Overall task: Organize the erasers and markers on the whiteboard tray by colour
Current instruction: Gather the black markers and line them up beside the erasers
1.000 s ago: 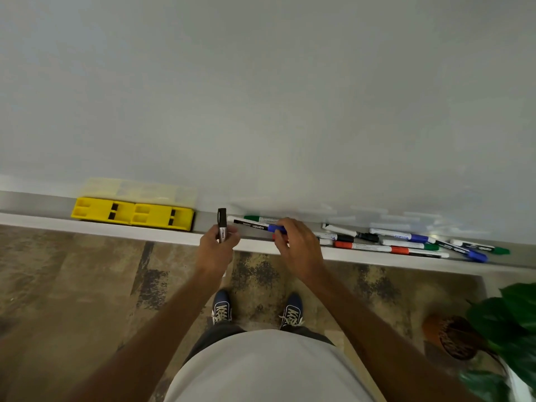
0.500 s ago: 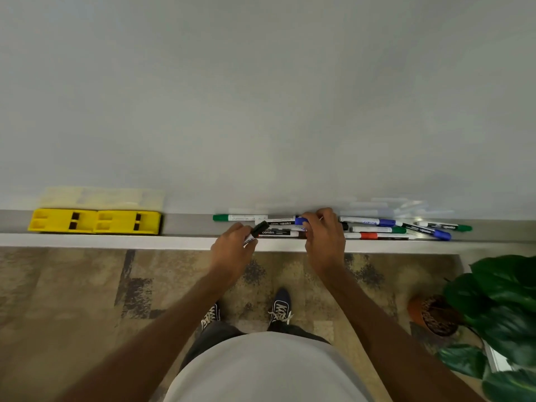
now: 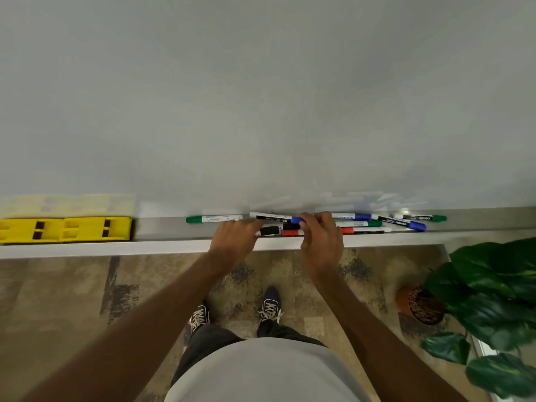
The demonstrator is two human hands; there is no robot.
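blue marker (image 3: 275, 219): likely light, slick, rolls; take mid-barrel.
right hand (image 3: 320, 242): fingers curled over its cap end.
left hand (image 3: 235, 239): grip can't tell.

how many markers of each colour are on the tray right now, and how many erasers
yellow erasers: 2
green markers: 3
blue markers: 3
red markers: 2
black markers: 1 plainly seen, more may be hidden
total: 11
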